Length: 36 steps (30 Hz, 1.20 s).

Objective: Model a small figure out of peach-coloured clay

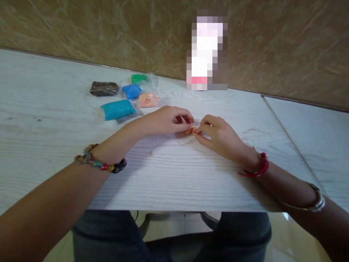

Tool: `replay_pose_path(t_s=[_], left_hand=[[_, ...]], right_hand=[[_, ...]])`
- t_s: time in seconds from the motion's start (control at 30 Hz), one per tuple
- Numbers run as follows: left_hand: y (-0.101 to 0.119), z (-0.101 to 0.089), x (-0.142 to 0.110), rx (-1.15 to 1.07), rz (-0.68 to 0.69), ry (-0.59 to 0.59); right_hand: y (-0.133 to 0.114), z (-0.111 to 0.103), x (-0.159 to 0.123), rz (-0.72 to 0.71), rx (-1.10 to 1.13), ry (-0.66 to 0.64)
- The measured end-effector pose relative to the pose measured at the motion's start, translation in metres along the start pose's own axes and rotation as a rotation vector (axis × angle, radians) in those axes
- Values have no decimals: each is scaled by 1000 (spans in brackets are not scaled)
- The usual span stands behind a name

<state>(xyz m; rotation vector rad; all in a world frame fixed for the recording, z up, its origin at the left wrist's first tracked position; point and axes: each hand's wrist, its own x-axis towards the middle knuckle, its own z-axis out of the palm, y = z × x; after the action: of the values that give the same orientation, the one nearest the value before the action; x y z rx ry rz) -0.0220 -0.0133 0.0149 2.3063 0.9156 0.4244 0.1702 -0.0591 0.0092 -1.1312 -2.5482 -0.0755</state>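
A small, uneven lump of peach modelling clay [193, 130] lies between my two hands, low over the white wood-grain table [174, 178]. My right hand [218, 133] pinches its right side with thumb and fingers. On the other side, my left hand [170, 119] has its fingers curled and its thumb tip against the clay's left edge. Part of the lump is hidden by the fingertips. Behind my left hand is a clear packet of peach clay [148, 100], its contents crumpled.
Packets of turquoise clay [118, 109], blue clay [132, 91], green clay [139, 78] and brown clay [104, 88] lie at the back left. A blurred-out bright upright object [205, 51] stands against the brown marbled wall [109, 29]. A seam [291, 138] crosses the table on the right.
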Motion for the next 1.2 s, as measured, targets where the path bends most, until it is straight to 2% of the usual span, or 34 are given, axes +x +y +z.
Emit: replay_pose_path(t_s=[0.1, 0.23, 0.63, 0.93, 1.2], left_hand=[[8, 2, -1, 14, -37, 0], [16, 10, -1, 89, -33, 68], [15, 16, 1, 135, -23, 110], [14, 17, 1, 144, -8, 128], [12, 19, 1, 262, 50, 138]], right_hand=[[0, 2, 0, -3, -13, 21], [2, 3, 0, -15, -2, 21], [6, 2, -2, -26, 201, 37], [3, -1, 0, 37, 132, -1], [4, 1, 1, 14, 56, -24]])
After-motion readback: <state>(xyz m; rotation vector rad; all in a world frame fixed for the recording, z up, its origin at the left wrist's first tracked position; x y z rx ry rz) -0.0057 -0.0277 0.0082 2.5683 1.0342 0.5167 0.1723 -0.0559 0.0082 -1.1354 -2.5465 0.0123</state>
